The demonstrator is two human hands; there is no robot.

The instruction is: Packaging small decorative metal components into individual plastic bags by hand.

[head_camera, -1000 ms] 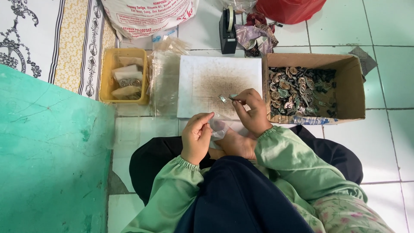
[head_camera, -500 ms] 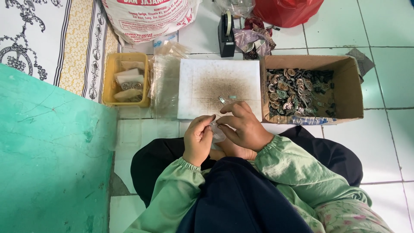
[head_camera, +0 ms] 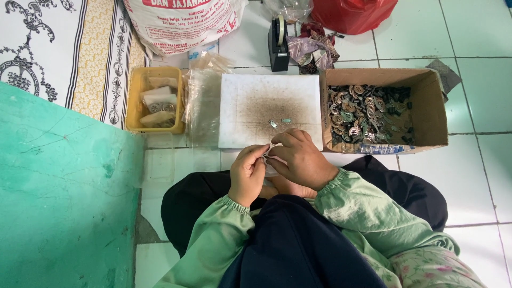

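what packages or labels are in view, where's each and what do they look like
White sack: top left, bulging, red and dark print.
Cardboard box: right of the white sheet, open, brown, holding small metal pieces.
Clear bags: left of the sheet, stacked flat.
Red bag: top edge, glossy.

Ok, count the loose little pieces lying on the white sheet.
2: both small pieces lie side by side near the white sheet's lower middle, beyond the hands; others may hide beneath them.

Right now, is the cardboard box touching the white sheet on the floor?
Touching. The head view shows the cardboard box pressed edge to edge against the white sheet, no floor between.
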